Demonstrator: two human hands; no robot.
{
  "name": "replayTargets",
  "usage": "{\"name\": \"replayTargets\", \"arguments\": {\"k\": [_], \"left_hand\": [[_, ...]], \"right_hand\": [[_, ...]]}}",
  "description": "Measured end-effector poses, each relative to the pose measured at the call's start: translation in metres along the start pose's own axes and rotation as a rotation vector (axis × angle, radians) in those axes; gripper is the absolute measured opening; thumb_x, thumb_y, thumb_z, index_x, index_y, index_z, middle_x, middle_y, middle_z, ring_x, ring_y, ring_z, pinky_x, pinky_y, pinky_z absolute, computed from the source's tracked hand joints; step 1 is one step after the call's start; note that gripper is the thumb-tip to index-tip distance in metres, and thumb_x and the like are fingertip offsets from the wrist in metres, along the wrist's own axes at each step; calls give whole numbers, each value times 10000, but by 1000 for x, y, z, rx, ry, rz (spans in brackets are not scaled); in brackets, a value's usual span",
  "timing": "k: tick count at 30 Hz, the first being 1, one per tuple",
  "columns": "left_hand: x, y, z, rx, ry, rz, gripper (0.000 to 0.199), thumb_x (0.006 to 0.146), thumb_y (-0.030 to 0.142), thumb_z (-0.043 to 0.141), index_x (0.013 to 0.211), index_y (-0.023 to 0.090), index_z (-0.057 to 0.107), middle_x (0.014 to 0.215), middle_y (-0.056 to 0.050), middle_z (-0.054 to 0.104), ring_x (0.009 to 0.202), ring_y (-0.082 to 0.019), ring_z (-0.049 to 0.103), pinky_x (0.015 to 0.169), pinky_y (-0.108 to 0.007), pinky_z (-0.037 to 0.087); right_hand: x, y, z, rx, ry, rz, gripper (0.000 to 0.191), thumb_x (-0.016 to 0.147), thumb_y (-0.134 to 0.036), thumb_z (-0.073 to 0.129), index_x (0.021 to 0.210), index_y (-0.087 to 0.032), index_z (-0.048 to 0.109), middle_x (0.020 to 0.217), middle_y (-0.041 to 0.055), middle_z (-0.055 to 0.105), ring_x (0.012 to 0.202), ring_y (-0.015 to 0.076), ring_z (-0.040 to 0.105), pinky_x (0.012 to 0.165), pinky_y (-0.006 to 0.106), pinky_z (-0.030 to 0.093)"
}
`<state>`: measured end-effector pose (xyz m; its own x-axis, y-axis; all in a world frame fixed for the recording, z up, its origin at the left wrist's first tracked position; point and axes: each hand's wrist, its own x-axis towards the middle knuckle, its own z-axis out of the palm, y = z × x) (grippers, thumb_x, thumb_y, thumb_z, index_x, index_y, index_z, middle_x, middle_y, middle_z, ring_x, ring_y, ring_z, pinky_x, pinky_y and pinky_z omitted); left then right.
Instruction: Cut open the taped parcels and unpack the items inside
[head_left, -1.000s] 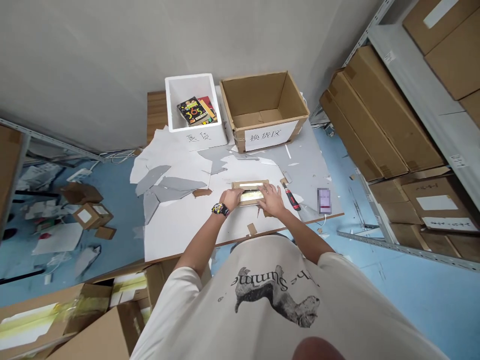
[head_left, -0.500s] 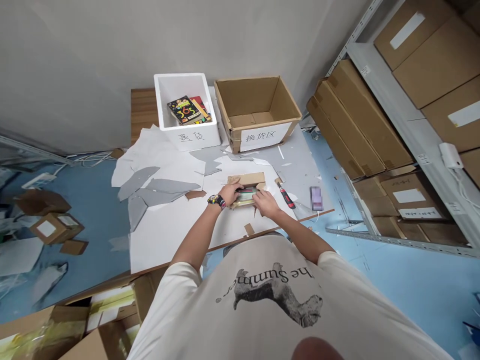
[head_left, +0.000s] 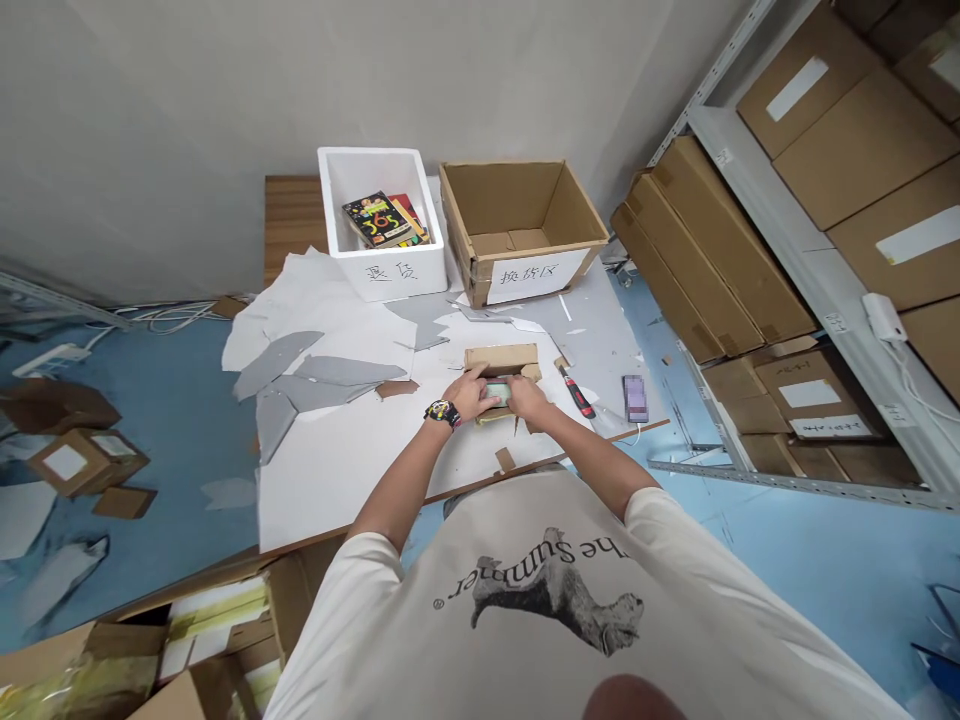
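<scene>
A small torn cardboard box (head_left: 501, 356) lies open on the white-covered table near its front edge. In it, between my hands, is a green item (head_left: 498, 392), partly hidden by my fingers. My left hand (head_left: 468, 394) is closed on the item's left side, and a patterned watch sits on that wrist. At the right side my right hand (head_left: 528, 397) has its fingers closed on the same item. A red and black cutter (head_left: 577, 393) lies just right of the box.
Behind stand a white foam box (head_left: 390, 276) holding books and a larger open carton (head_left: 480, 270). A phone (head_left: 635, 398) with a cable lies at the right. Grey and white scraps (head_left: 330, 370) cover the left. Shelves (head_left: 795, 210) with cartons rise on the right.
Both hands have moved closer together over the green item, covering more of it. The whole view has shifted slightly.
</scene>
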<state>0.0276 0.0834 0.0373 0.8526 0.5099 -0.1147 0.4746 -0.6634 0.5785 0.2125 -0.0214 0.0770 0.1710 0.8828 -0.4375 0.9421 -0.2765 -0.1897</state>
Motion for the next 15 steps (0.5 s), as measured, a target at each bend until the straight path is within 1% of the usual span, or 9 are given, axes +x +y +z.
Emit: {"name": "replayTargets", "arguments": {"k": [2, 4, 5, 7, 8, 9, 11, 13, 15], "left_hand": [[-11, -6, -5, 15, 21, -35, 251, 992, 411, 771, 834, 225, 710, 1768, -121, 532, 1353, -338, 731, 1164, -496, 609], [-25, -14, -8, 27, 36, -57, 192, 1003, 337, 759, 854, 234, 696, 1777, -108, 526, 1342, -322, 739, 1159, -492, 613], [-32, -19, -8, 25, 35, -51, 160, 1008, 320, 759, 885, 238, 698, 1795, -102, 504, 1355, -315, 733, 1167, -490, 609], [-43, -25, -7, 16, 21, 0, 114, 1006, 340, 787, 1020, 246, 725, 1827, -96, 458, 1454, -317, 677, 1220, -496, 576], [-47, -26, -6, 16, 18, 30, 199, 999, 378, 809, 1135, 251, 738, 1837, -100, 441, 1528, -325, 621, 1262, -509, 542], [-49, -26, -4, 20, 21, 50, 345, 990, 426, 827, 1276, 257, 730, 1845, -107, 426, 1600, -336, 552, 1304, -525, 496], [-48, -24, 1, 34, 32, 54, 703, 961, 537, 850, 1566, 262, 620, 1861, -138, 385, 1705, -362, 405, 1372, -556, 395], [-43, -21, 9, 32, 42, 21, 1035, 903, 641, 874, 1749, 234, 440, 1884, -185, 313, 1751, -396, 302, 1402, -580, 321], [-36, -20, 19, 7, 47, -10, 1262, 836, 707, 898, 1819, 189, 300, 1895, -233, 246, 1768, -427, 237, 1410, -602, 286]], "right_hand": [[5, 2, 2, -85, 45, 11, 516, 968, -107, 697, 1483, -105, 672, 1520, 268, 668, 1362, 373, 647, 1101, 442, 538], [1, 12, 6, -175, 142, -30, 548, 961, -97, 662, 1508, -61, 645, 1590, 319, 598, 1473, 426, 546, 1193, 533, 483], [-2, 18, 7, -213, 174, -54, 543, 968, -110, 648, 1507, -49, 642, 1591, 330, 590, 1494, 445, 510, 1214, 569, 459], [-6, 31, 10, -263, 164, -98, 515, 985, -173, 654, 1485, -48, 656, 1531, 323, 621, 1449, 455, 515, 1197, 589, 465], [-6, 36, 11, -278, 131, -125, 504, 992, -212, 668, 1472, -58, 666, 1488, 309, 644, 1402, 445, 538, 1169, 573, 488], [-5, 38, 12, -290, 92, -158, 507, 994, -247, 689, 1468, -69, 670, 1451, 292, 664, 1361, 430, 558, 1144, 550, 507], [4, 33, 14, -302, 36, -225, 579, 983, -297, 748, 1516, -96, 645, 1431, 263, 682, 1328, 405, 579, 1128, 516, 518], [17, 18, 19, -294, 22, -282, 707, 957, -324, 814, 1598, -133, 585, 1463, 241, 683, 1331, 390, 593, 1139, 509, 511], [33, -4, 26, -282, 1, -333, 794, 913, -318, 875, 1626, -164, 562, 1508, 228, 673, 1354, 380, 598, 1147, 500, 507]]}}
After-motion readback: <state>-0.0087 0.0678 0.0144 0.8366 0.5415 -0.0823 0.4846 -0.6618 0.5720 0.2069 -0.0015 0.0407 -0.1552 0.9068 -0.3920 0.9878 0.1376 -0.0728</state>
